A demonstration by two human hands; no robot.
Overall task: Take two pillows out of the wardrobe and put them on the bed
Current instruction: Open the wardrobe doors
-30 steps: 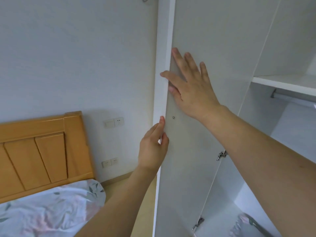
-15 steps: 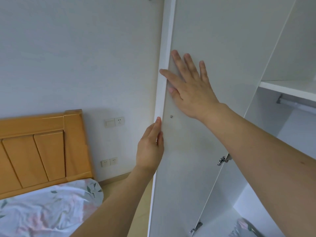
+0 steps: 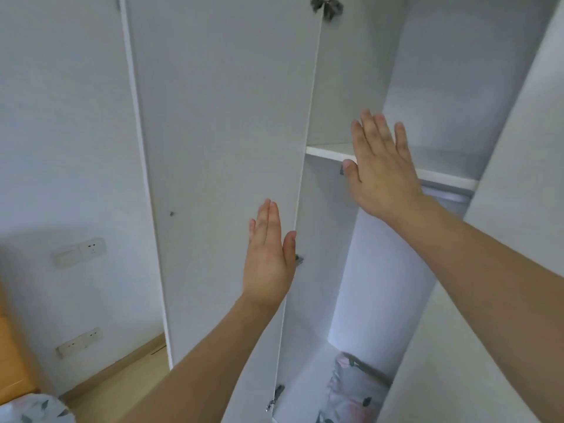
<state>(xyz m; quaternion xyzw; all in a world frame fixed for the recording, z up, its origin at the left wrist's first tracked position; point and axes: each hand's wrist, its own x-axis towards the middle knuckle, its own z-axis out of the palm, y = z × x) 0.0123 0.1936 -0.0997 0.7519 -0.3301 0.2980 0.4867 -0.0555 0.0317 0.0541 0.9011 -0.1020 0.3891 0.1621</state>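
both hands (image 3: 268, 254) (image 3: 381, 166) now off the door (image 3: 219, 148), flat, ungripping; one pillow (image 3: 354, 389) visible.

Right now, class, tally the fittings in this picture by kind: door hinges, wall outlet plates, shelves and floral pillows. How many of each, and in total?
Door hinges: 3
Wall outlet plates: 2
Shelves: 1
Floral pillows in the wardrobe: 1 visible
Total: 7
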